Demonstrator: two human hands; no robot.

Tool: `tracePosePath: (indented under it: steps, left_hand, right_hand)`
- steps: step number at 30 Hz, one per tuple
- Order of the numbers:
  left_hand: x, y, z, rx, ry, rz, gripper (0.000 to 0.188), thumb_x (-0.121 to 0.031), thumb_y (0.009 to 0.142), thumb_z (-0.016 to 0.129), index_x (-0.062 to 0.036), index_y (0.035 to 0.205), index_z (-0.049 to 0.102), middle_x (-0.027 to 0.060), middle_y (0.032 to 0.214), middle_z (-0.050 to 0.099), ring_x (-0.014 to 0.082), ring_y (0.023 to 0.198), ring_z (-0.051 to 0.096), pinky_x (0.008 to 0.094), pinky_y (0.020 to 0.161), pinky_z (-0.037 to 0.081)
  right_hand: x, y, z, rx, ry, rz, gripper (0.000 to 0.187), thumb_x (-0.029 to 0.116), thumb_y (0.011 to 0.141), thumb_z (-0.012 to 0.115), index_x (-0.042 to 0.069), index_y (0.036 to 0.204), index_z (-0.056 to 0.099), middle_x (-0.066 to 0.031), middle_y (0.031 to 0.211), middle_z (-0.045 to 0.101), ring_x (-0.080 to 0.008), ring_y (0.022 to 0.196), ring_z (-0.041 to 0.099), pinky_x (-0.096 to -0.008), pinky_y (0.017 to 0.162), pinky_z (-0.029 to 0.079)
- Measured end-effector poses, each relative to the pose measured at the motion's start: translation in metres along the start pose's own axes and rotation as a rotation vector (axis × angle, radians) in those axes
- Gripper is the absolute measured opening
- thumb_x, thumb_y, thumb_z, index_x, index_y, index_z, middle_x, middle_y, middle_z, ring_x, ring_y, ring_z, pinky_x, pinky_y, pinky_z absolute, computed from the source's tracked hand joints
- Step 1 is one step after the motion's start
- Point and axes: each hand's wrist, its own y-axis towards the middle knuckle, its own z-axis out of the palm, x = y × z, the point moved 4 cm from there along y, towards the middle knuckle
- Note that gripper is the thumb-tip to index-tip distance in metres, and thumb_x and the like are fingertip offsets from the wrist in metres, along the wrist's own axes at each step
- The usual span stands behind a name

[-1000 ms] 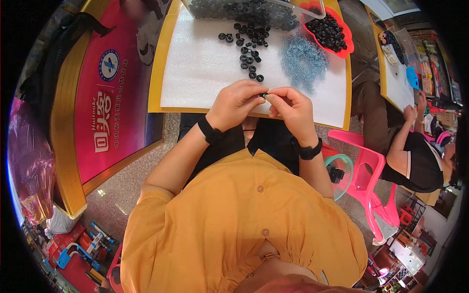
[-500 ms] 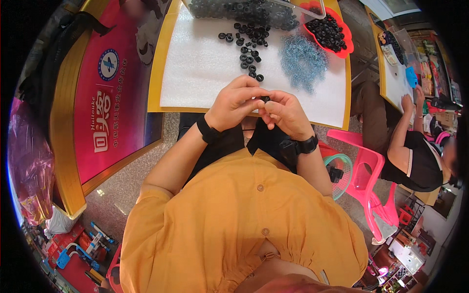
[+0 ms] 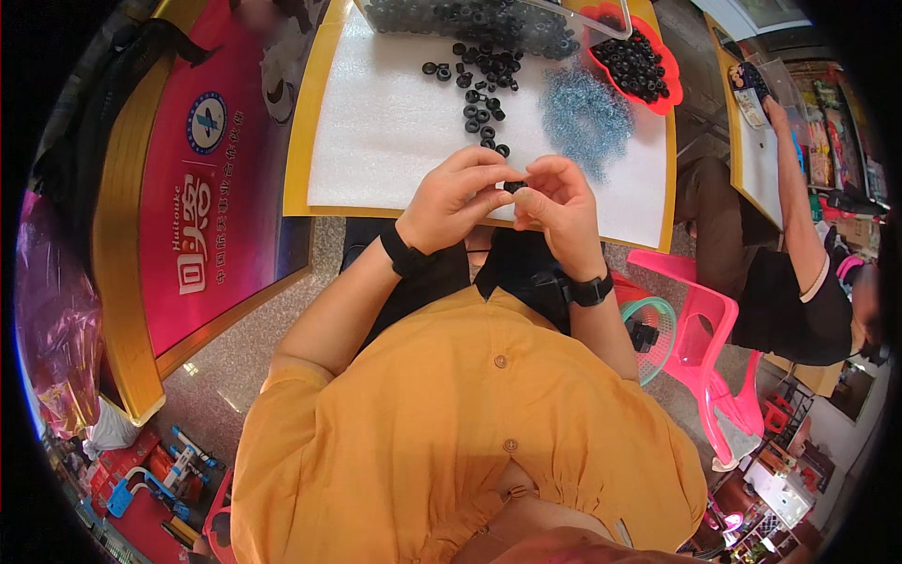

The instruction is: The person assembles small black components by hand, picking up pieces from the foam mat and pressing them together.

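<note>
Over the table's near edge, my left hand (image 3: 460, 195) is closed, with thumb and fingertips pinching a small black ring-shaped part (image 3: 514, 187). My right hand (image 3: 566, 214) meets it from the other side, thumb and forefinger curled round the part, which is mostly hidden by fingers. Just beyond my hands, loose black ring-shaped parts (image 3: 483, 115) trail back to a clear plastic box (image 3: 554, 28) holding many more. Right of them lies a heap of tiny pale-blue see-through pieces (image 3: 587, 117).
A red scalloped bowl (image 3: 671, 94) of black parts sits at the table's (image 3: 376, 141) far right. On the right are a pink chair (image 3: 700, 320) and a green basket (image 3: 665, 329); beyond, another person (image 3: 799, 301) reaches across a second table. A pink-topped counter (image 3: 202, 216) stands left.
My right hand has shifted its fingers, with the forefinger raised and the hand turned more upright. My left hand is almost still. The other person's arm has stretched farther forward.
</note>
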Motion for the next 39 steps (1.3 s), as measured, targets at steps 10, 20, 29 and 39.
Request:
tracePosePath:
  steps: [10,20,29,39]
  left_hand:
    - [0.002,0.0,-0.001,-0.029,0.0,-0.055,0.024,-0.007,0.086,0.071,-0.0041,0.11,0.069,0.0109,0.105,0.064,0.021,0.086,0.065,0.0286,0.072,0.054]
    - [0.001,-0.001,-0.001,0.006,0.006,-0.04,0.025,-0.006,0.086,0.071,-0.0037,0.112,0.069,0.0111,0.107,0.065,0.0199,0.091,0.065,0.0275,0.073,0.053]
    - [0.002,-0.002,-0.002,0.002,0.006,-0.065,0.027,-0.006,0.086,0.072,-0.0041,0.113,0.07,0.0112,0.108,0.064,0.0193,0.091,0.064,0.0275,0.075,0.053]
    - [0.001,-0.001,-0.001,-0.029,0.025,-0.027,0.025,-0.006,0.086,0.072,-0.0047,0.111,0.069,0.0112,0.103,0.068,0.0213,0.089,0.066,0.0287,0.074,0.054]
  right_hand:
    - [0.001,-0.005,-0.005,-0.05,-0.195,-0.193,0.026,0.001,0.09,0.069,-0.003,0.115,0.067,-0.0079,0.092,0.07,-0.0132,0.075,0.068,-0.0243,0.067,0.056]
    - [-0.003,-0.002,-0.013,-0.013,-0.129,-0.1,0.026,-0.001,0.09,0.066,-0.002,0.116,0.067,-0.0087,0.09,0.069,-0.0141,0.075,0.067,-0.026,0.068,0.057]
    - [0.002,0.0,-0.014,0.013,-0.054,-0.19,0.023,0.0,0.092,0.064,-0.005,0.115,0.067,-0.0105,0.106,0.065,-0.0166,0.079,0.068,-0.0267,0.073,0.056]
    - [0.012,-0.005,-0.007,0.044,-0.238,-0.279,0.025,-0.005,0.087,0.069,-0.003,0.111,0.069,-0.0102,0.105,0.064,-0.0155,0.078,0.068,-0.0244,0.069,0.055]
